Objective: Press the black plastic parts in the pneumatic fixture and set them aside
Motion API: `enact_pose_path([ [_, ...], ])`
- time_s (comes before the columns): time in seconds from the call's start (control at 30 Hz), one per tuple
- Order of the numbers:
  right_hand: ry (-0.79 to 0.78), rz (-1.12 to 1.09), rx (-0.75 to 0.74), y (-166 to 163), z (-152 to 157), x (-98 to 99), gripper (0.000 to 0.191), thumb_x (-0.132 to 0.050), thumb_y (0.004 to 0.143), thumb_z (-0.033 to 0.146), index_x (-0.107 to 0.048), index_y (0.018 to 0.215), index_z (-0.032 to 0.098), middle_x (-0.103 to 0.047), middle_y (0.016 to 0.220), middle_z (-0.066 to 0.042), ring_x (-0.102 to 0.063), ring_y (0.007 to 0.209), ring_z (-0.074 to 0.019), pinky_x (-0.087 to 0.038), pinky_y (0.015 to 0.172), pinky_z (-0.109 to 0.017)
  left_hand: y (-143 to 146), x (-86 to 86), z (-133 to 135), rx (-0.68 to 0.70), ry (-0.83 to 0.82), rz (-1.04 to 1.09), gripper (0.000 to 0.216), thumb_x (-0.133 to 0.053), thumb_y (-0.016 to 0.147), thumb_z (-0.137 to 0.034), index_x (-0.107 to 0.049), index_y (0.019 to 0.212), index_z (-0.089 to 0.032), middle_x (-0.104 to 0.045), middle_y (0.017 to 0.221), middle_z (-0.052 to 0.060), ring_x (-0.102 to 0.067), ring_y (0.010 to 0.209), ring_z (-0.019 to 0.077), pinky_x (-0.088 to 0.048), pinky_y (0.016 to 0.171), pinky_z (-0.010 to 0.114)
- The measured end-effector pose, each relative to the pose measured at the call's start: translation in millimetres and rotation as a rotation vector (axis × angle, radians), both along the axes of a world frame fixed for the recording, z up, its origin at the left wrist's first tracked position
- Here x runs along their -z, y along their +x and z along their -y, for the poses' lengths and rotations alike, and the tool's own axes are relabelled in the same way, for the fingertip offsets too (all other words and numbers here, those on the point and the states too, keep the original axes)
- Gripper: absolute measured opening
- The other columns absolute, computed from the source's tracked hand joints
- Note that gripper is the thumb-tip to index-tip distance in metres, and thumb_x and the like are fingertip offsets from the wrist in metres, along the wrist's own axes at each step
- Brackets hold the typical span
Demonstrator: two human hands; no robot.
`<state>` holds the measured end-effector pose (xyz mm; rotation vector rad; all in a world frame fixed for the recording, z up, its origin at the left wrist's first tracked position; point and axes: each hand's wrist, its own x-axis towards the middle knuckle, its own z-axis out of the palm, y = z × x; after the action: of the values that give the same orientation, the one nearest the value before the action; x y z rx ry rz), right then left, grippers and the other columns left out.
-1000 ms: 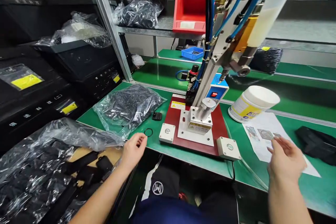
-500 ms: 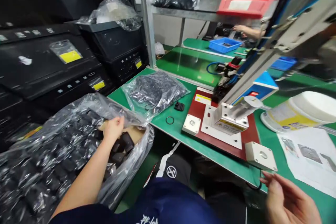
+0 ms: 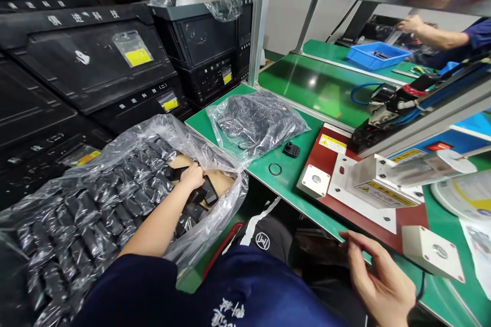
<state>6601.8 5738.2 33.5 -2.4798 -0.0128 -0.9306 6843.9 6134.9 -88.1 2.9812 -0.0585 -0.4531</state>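
Observation:
My left hand (image 3: 193,178) is down inside the plastic-lined box (image 3: 241,184) on the left. Its fingers are closed on a black plastic part (image 3: 177,172), mostly covered by the hand. Just beside it lies another black rectangular part (image 3: 210,191) with a flat face. Rows of bagged black parts (image 3: 92,209) fill much of the box. Over the bench's front edge, my right hand (image 3: 379,276) hangs with fingers loosely curved and apart, holding nothing. On the green bench lie a black ring (image 3: 275,168) and a small black part (image 3: 291,149).
A press fixture on a red-brown base (image 3: 368,219) has white button boxes (image 3: 315,180) at its front corners. A clear bag of black items (image 3: 261,120) lies on the bench. Black crates (image 3: 92,56) stack at left. Beyond, a person's arm (image 3: 441,36) is near a blue tray (image 3: 376,56).
The view has turned left. My left hand has gone lower among the parts and now grips one. My right hand has moved left along the bench edge.

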Motion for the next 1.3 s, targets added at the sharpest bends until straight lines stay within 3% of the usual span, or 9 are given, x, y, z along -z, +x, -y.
enact_pose_path([
  [0.17, 0.015, -0.031, -0.021, -0.5, -0.1, 6.7, 0.014, -0.06, 0.088, 0.018, -0.066, 0.101, 0.02, -0.072, 0.085, -0.003, -0.067, 0.066, -0.0135, -0.053, 0.065, -0.023, -6.6, 2.0, 10.0, 0.055, 0.04, 0.054, 0.018, -0.059, 0.077, -0.016, -0.067, 0.092, -0.013, -0.067, 0.098, 0.018, -0.057, 0.111, 0.0343, -0.043, 0.092, 0.044],
  [0.37, 0.027, -0.04, -0.088, 5.6, 0.4, 7.6, 0.015, -0.061, 0.088, 0.021, -0.066, 0.101, 0.022, -0.072, 0.085, -0.002, -0.069, 0.067, -0.0137, -0.054, 0.066, -0.022, -29.0, -33.8, -2.5, 0.003, 0.012, 0.323, 0.03, -0.03, 0.093, -0.02, -0.056, 0.107, -0.012, -0.06, 0.109, 0.018, -0.061, 0.099, 0.0287, -0.048, 0.086, 0.041],
  [0.57, 0.314, -0.219, -0.359, 30.4, -25.9, -3.7, 0.016, -0.06, 0.088, 0.023, -0.066, 0.103, 0.026, -0.073, 0.087, -0.002, -0.071, 0.073, -0.0156, -0.058, 0.067, -0.023, -60.4, -88.4, -7.7, 0.155, -0.329, 1.264, 0.006, -0.052, 0.086, -0.016, -0.05, 0.092, -0.017, -0.064, 0.098, 0.013, -0.064, 0.095, 0.0214, -0.054, 0.083, 0.035],
  [0.73, 1.005, -0.459, -0.625, 41.6, -63.5, -30.2, 0.056, -0.064, 0.084, 0.049, -0.049, 0.134, 0.028, -0.06, 0.127, -0.013, -0.062, 0.113, -0.0258, -0.058, 0.082, -0.039, -85.4, -139.2, 85.1, 0.435, -0.919, 1.354, 0.019, -0.06, 0.078, -0.005, -0.048, 0.081, -0.019, -0.065, 0.092, 0.005, -0.068, 0.08, 0.0168, -0.058, 0.068, 0.031],
  [0.87, 1.402, -0.359, -0.669, 29.8, -46.1, -44.2, 0.057, -0.066, 0.08, 0.056, -0.052, 0.126, 0.026, -0.068, 0.096, -0.007, -0.068, 0.083, -0.0218, -0.057, 0.068, -0.035, -99.7, -158.6, 171.1, 0.727, -1.291, 1.136, 0.019, -0.062, 0.081, -0.008, -0.049, 0.08, -0.02, -0.065, 0.09, 0.002, -0.068, 0.082, 0.0161, -0.059, 0.069, 0.03],
  [0.97, 1.34, -0.141, -0.421, 6.5, -9.0, -51.6, 0.052, -0.07, 0.079, 0.049, -0.053, 0.122, 0.026, -0.067, 0.098, -0.006, -0.066, 0.08, -0.0202, -0.056, 0.066, -0.032, -98.7, -161.3, 222.3, 0.908, -1.471, 0.731, 0.025, -0.068, 0.084, -0.031, -0.049, 0.1, -0.025, -0.063, 0.11, 0.007, -0.066, 0.103, 0.0226, -0.059, 0.081, 0.038],
  [1.07, 1.115, 0.028, -0.263, -8.8, 30.4, -64.8, 0.052, -0.07, 0.08, 0.044, -0.051, 0.125, 0.028, -0.063, 0.116, -0.007, -0.064, 0.099, -0.0216, -0.054, 0.085, -0.036, -91.4, -171.6, 266.1, 1.046, -1.4, 0.305, 0.064, -0.058, 0.08, -0.065, -0.042, 0.127, -0.024, -0.046, 0.138, 0.019, -0.05, 0.127, 0.0315, -0.055, 0.091, 0.043],
  [1.2, 0.862, 0.108, -0.224, 10.1, 74.2, -89.0, 0.054, -0.07, 0.08, 0.042, -0.048, 0.126, 0.026, -0.061, 0.119, -0.007, -0.059, 0.113, -0.0225, -0.047, 0.1, -0.038, -70.8, -202.1, 325.3, 0.926, -1.408, 0.266, 0.048, -0.035, 0.095, -0.057, -0.054, 0.122, -0.021, -0.055, 0.131, 0.013, -0.05, 0.125, 0.0252, -0.042, 0.105, 0.041],
  [1.3, 0.748, 0.153, -0.182, 40.2, 99.6, -99.7, 0.058, -0.07, 0.078, 0.044, -0.045, 0.127, 0.025, -0.06, 0.12, -0.008, -0.058, 0.113, -0.0228, -0.047, 0.102, -0.039, -47.1, -219.7, 368.7, 0.794, -1.438, 0.22, 0.041, -0.037, 0.096, -0.052, -0.058, 0.114, -0.021, -0.063, 0.117, 0.007, -0.057, 0.11, 0.0209, -0.044, 0.097, 0.034],
])
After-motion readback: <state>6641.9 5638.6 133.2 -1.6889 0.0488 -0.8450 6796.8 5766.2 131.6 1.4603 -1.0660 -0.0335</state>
